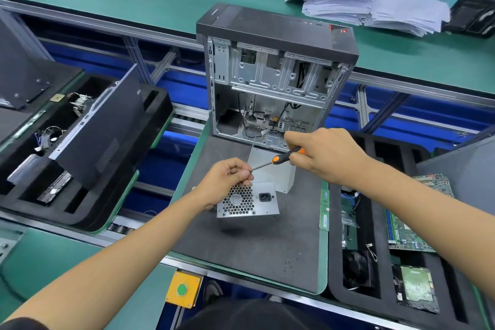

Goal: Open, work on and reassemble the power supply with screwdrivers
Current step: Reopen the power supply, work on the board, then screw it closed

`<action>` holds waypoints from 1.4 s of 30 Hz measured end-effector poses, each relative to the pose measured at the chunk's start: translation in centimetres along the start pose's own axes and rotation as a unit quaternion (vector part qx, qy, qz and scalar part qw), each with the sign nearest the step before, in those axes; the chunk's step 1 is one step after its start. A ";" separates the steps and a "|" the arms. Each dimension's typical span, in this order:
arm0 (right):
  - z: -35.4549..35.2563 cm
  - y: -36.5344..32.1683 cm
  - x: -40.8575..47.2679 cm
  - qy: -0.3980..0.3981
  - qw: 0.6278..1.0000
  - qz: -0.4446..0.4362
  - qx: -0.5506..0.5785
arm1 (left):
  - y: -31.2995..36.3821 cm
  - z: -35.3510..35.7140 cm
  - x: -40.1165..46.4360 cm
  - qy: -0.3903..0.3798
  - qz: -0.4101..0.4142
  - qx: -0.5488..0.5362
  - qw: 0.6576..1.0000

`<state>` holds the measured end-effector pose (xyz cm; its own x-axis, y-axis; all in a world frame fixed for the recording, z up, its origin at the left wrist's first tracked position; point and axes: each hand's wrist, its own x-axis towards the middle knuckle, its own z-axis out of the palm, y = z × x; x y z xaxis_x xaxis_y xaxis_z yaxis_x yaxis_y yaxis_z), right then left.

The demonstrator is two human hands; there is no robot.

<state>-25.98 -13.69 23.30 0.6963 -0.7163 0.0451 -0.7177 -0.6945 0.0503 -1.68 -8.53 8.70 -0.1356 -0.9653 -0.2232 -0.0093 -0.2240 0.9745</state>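
The right hand (324,153) was wrapped tight around the black and orange handle of a screwdriver (278,158). Its thin metal tip pointed down and left, right up to the fingers of the left hand (227,178). The left hand was curled, with the thumb and fingers pinched together at the tip of the screwdriver. It may have held a tiny screw there, but that was too small to see.

Just under the left hand sat the power supply (247,199). It was a gray metal box on a dark mat (254,244), with a round fan grille full of holes and a black plug socket beside it. A bent sheet of gray metal (276,171) stood right behind it, maybe its cover.

The box looked hard and stiff, and likely a bit heavy for its size. The smooth metal could slip, and the thin edges might be sharp. The best place to hold it seemed to be the flat sides, not the grille. Screws would be small and easy to drop.

Behind the mat stood an open computer case (273,75). Black foam trays (356,249) with other parts sat to the left and right.
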 end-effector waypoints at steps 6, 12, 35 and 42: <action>0.1 -0.5 -0.3 -0.023 0.999 0.001 0.028 | -0.7 0.1 0.2 0.023 0.018 -0.026 0.999; 0.0 -0.6 -0.2 -0.023 0.994 0.012 0.107 | -1.2 0.6 0.5 0.002 0.046 -0.025 0.999; 3.7 -0.8 0.4 -0.063 0.994 -0.052 0.074 | -3.2 -0.9 4.5 -0.150 -0.075 0.334 0.927; 4.9 -0.9 1.1 -0.081 0.993 -0.060 0.059 | -3.5 -1.0 4.9 -0.155 -0.076 0.311 0.934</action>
<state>-24.57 -14.18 18.44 0.7739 -0.6228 -0.1149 -0.6318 -0.7719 -0.0711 -1.35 -12.58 4.15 -0.3651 -0.8215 -0.4379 -0.6136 -0.1414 0.7768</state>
